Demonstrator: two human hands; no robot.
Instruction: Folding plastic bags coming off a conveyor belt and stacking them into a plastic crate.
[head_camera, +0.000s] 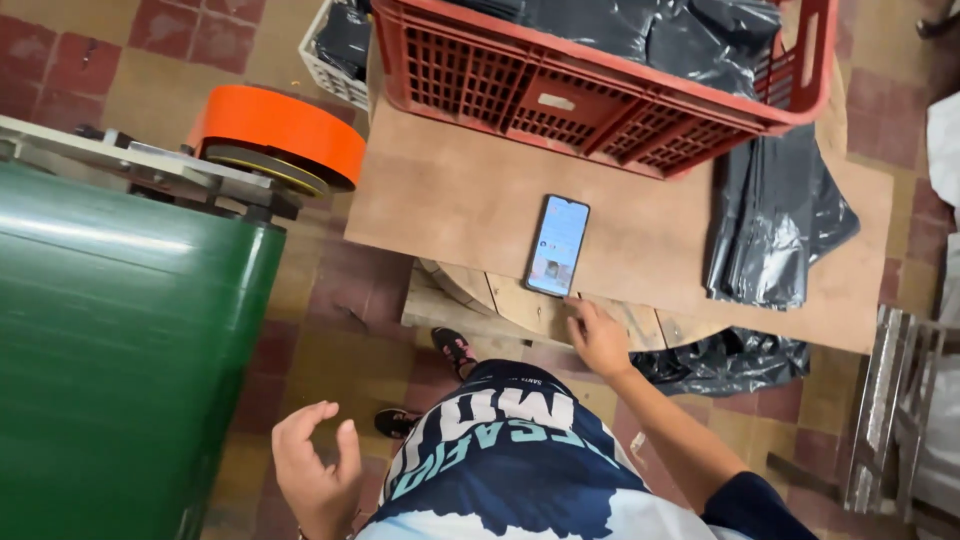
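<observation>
A: Where's the phone?

B: The smartphone (558, 245) lies flat, screen up and lit, on the brown board (460, 200), near the board's front edge and roughly mid-width.

A: Hands?

B: The right hand (600, 338) is just below the phone, fingers loosely spread, fingertips at the board's edge right beside the phone's lower corner. Can't tell if it's actually touching the phone. It grips nothing. The left hand (315, 480) is low in frame, well apart from the board, half-curled with thumb and fingers apart, and holds nothing.

A: What else is on the board?

B: A red plastic crate (600, 100) at the back, lined with black plastic bags. A flat stack of black bags (775, 220) to the phone's right, hanging over the edge. Another crumpled black bag (720, 360) sits under the board.

A: Left side?

B: A big green roll (120, 340) on a metal frame, with an orange disc (280, 130) at its end. Tiled floor (330, 300) below.
</observation>
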